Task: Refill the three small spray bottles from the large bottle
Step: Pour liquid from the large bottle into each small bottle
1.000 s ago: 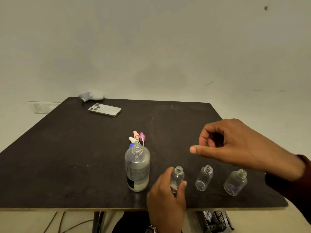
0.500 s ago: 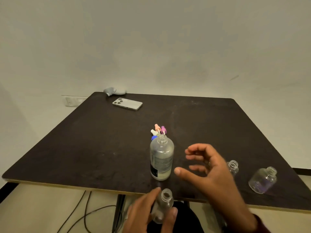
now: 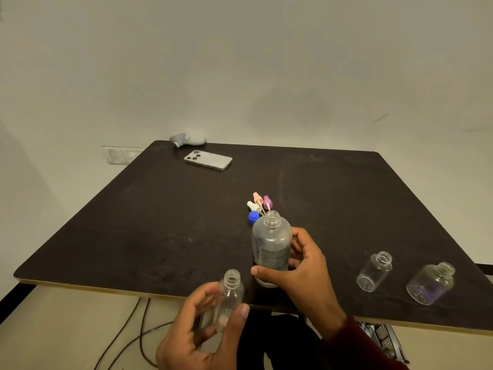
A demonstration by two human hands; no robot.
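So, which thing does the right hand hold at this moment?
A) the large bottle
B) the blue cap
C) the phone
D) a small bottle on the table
A: the right hand is wrapped round the large bottle, which stands open on the table, while the left hand holds a small bottle.

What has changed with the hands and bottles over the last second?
The right hand came down and gripped the large bottle. The left hand lifted its small bottle off the table toward the person. The other two small bottles, spray tops and phone stayed put.
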